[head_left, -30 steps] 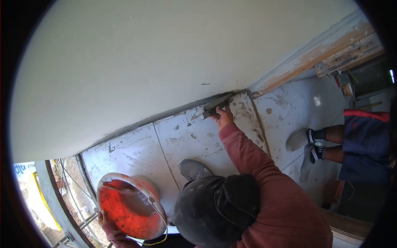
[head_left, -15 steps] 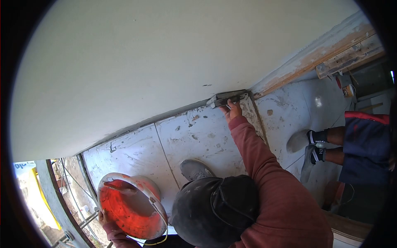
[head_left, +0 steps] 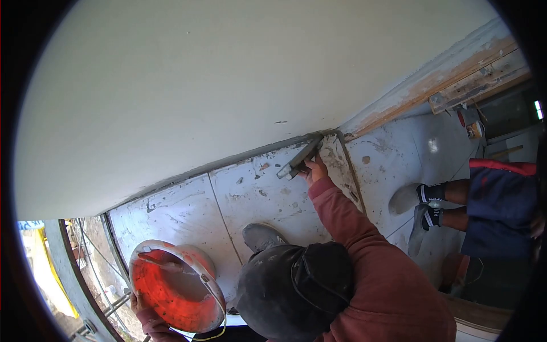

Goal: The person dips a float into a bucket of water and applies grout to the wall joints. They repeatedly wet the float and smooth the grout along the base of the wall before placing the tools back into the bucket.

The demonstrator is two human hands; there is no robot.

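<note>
My right hand (head_left: 317, 171), at the end of a maroon sleeve, is closed round a narrow grey float (head_left: 298, 161). The float slants over the tiled floor, its far end near the grey mortar strip (head_left: 250, 153) at the wall's foot. At lower left, my left hand (head_left: 137, 303) grips the outer side of an orange bucket (head_left: 176, 310), its fingers partly hidden. Inside the tilted bucket are grey wet mix (head_left: 188, 284) and a mix-coated tool (head_left: 159, 261).
The pale wall (head_left: 171, 102) spans the upper view. A grey shoe (head_left: 262, 236) stands beside a rounded dark cloth shape (head_left: 296, 290). Another person's legs (head_left: 453, 192) are at right, near a wooden frame (head_left: 478, 80). A metal frame (head_left: 68, 268) borders the left opening.
From lying along the wall's foot half a second ago, the float has swung out to a slant over the tiles, with my right hand. My left hand keeps its hold on the bucket.
</note>
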